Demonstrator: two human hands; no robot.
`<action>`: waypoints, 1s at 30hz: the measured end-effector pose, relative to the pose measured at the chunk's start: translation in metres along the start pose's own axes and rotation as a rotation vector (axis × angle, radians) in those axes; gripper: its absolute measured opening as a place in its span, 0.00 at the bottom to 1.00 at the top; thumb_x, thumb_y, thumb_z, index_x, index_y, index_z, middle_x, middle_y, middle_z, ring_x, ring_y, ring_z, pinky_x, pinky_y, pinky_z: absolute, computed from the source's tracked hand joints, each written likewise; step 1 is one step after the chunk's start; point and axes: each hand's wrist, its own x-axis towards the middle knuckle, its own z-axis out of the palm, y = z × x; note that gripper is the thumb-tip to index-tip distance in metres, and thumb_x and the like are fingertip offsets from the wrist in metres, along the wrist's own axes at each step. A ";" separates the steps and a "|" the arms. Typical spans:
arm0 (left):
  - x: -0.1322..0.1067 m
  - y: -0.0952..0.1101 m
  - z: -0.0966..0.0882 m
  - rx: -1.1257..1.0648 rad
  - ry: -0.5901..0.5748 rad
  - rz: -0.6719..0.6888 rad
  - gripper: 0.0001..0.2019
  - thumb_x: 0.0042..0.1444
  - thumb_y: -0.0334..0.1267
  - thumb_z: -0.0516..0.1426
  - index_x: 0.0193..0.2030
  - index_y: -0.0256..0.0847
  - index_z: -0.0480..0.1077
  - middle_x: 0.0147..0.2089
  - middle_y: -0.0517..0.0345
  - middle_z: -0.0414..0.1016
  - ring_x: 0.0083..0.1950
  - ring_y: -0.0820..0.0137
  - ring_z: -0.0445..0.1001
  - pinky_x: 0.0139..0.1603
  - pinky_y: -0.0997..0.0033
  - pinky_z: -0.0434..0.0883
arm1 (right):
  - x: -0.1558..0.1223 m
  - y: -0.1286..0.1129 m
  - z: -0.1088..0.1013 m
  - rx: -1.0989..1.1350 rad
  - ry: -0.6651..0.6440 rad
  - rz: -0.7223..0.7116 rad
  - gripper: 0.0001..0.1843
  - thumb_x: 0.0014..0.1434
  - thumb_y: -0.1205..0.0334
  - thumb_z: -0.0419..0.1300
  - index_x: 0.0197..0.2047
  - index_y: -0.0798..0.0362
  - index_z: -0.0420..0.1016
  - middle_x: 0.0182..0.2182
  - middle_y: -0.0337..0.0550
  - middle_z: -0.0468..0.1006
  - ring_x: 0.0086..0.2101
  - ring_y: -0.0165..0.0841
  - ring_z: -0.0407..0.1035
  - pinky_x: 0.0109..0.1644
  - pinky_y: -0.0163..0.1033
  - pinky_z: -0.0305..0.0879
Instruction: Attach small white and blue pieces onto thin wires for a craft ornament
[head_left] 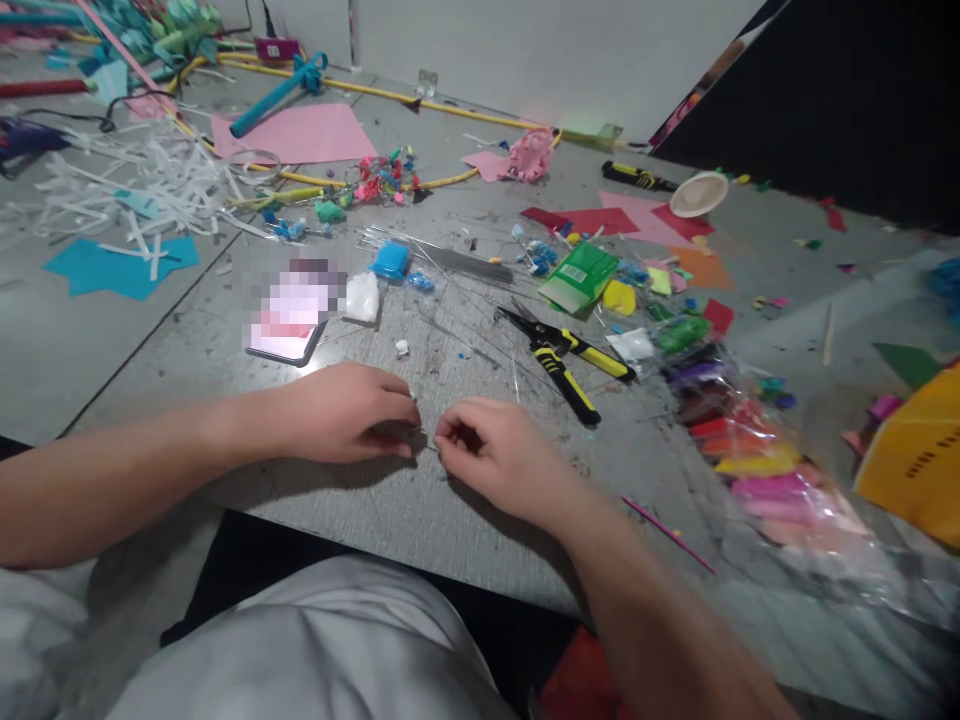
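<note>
Grey wire (430, 441), bare and unshaped, is pinched between the left hand (352, 412) and right hand (499, 455) of the two hands, near the pliers (559, 355); the work looks barely begun.

Matt grey board (420, 510), glossy plastic bags (757, 470) (crinkled), metal pliers (559, 355).

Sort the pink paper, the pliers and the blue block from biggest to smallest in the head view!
1. pink paper, the biggest even though it lies farthest away
2. pliers, long but thin, and nearer the camera, which helps them look big
3. blue block, clearly the smallest
</note>
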 end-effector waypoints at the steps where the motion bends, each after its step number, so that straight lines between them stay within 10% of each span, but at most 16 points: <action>1: 0.000 0.000 0.001 -0.007 -0.004 -0.028 0.03 0.83 0.35 0.73 0.58 0.43 0.91 0.48 0.53 0.93 0.46 0.60 0.91 0.47 0.66 0.78 | 0.000 0.000 0.001 0.023 0.020 -0.008 0.04 0.55 0.66 0.59 0.29 0.53 0.70 0.25 0.34 0.70 0.25 0.24 0.64 0.30 0.29 0.57; 15: 0.005 -0.001 -0.018 -0.424 -0.071 -0.157 0.09 0.84 0.31 0.68 0.51 0.40 0.92 0.44 0.54 0.96 0.45 0.66 0.92 0.48 0.71 0.79 | -0.006 -0.002 -0.006 0.017 0.008 -0.242 0.05 0.64 0.64 0.52 0.38 0.51 0.68 0.36 0.39 0.74 0.37 0.29 0.69 0.40 0.32 0.64; 30: 0.001 -0.001 0.012 0.053 0.085 -0.050 0.11 0.84 0.36 0.66 0.45 0.45 0.84 0.35 0.61 0.80 0.34 0.64 0.78 0.36 0.63 0.65 | -0.004 -0.002 0.007 -0.056 0.153 -0.145 0.07 0.62 0.59 0.54 0.34 0.51 0.69 0.30 0.37 0.73 0.31 0.28 0.67 0.34 0.33 0.61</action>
